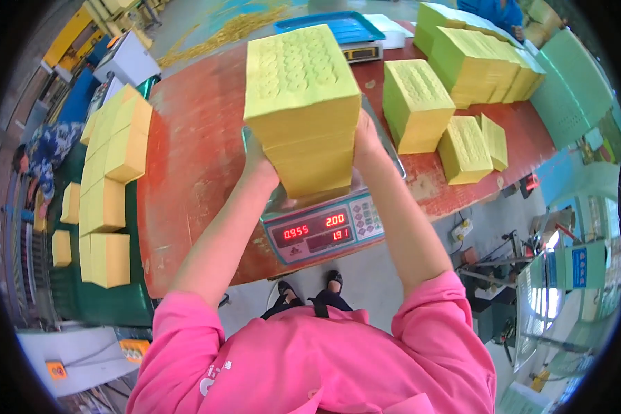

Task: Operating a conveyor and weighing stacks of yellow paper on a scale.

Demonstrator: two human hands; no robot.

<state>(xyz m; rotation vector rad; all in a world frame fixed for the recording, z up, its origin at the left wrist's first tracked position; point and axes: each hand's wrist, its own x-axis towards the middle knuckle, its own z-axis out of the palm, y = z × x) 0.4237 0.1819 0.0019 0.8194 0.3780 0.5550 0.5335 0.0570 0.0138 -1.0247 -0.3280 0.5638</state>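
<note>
A tall stack of yellow paper, its top sheet stamped with rows of curved marks, stands upright between my two hands. My left hand presses on its left side and my right hand on its right; most fingers are hidden by the stack. Below it is a digital scale with lit red figures and a keypad on its front. The metal pan shows around the stack's sides. I cannot tell whether the stack's foot rests on the pan or hangs just above it.
Shorter yellow stacks stand on the red table to the right, with a big row behind. A second scale with a blue tray is at the back. More blocks line the left, near a person.
</note>
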